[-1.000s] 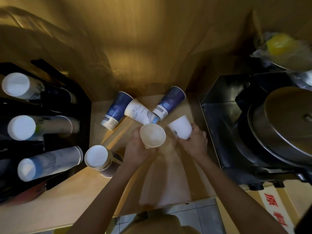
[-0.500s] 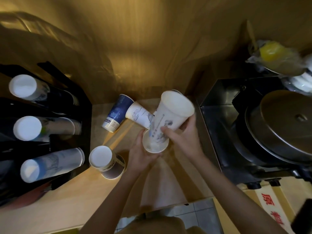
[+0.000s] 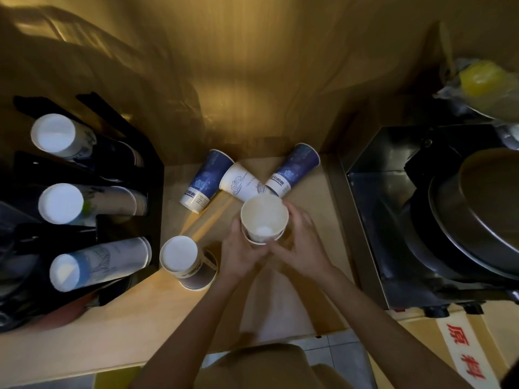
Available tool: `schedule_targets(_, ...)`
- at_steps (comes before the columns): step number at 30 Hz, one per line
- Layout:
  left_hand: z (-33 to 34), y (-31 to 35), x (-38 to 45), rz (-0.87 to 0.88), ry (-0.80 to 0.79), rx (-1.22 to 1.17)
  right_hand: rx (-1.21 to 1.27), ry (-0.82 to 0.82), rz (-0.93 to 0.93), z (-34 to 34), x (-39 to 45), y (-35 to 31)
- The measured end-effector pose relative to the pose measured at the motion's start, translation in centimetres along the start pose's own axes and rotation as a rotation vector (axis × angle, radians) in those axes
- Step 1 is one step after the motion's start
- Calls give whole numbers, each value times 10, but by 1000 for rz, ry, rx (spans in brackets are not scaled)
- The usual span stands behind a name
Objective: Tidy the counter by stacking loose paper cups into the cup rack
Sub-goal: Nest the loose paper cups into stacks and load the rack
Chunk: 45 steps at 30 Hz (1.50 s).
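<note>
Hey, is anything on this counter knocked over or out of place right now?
Yes. Three loose cups lie tipped on their sides by the back wall: a blue cup, a white cup and another blue cup. The rack stacks look orderly.

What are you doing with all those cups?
A person is tidying paper cups on a counter. Both hands, left hand and right hand, hold a nested pair of white cups, mouth up. Three more cups lie on their sides behind them: two blue cups and a white cup. Another short stack stands near the black cup rack, which already holds three rows of cups.
</note>
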State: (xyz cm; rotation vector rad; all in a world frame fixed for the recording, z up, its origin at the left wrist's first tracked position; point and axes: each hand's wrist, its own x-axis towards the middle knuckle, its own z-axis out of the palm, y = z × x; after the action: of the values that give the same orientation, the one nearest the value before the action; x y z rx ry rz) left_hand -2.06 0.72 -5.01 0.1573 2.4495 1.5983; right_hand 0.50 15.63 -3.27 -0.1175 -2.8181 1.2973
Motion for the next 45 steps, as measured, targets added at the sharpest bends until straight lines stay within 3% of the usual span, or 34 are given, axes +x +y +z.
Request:
schedule_targets(3, -1, -1, 2, 14, 25, -8, -102, -71, -66, 3, 1, 10)
schedule_targets(11, 0, -3, 3, -1, 114, 18, -188, -49, -108, -13, 52, -4)
schedule_targets(15, -1, -9, 6, 2, 108, 41, -143, -116, 2, -11, 111, -17)
schedule_targets(21, -2, -13, 9, -15, 97, 51, -208, -381, 173, 27, 164, -12)
schedule_targets(29, -2, -13, 10, -31, 80, 76, -405, -386, 156, 45, 158, -6)
schedule_targets(37, -3, -13, 9, -37, 81, 38, -17, -230, 46, -8, 153, -35)
schedule_targets(42, -2, -14, 10, -15, 87, 39, 318, -51, 62, -43, 118, -61)
schedule_targets(45, -2, -13, 10, -5, 86, 20, 443, -46, 10, -49, 85, -61)
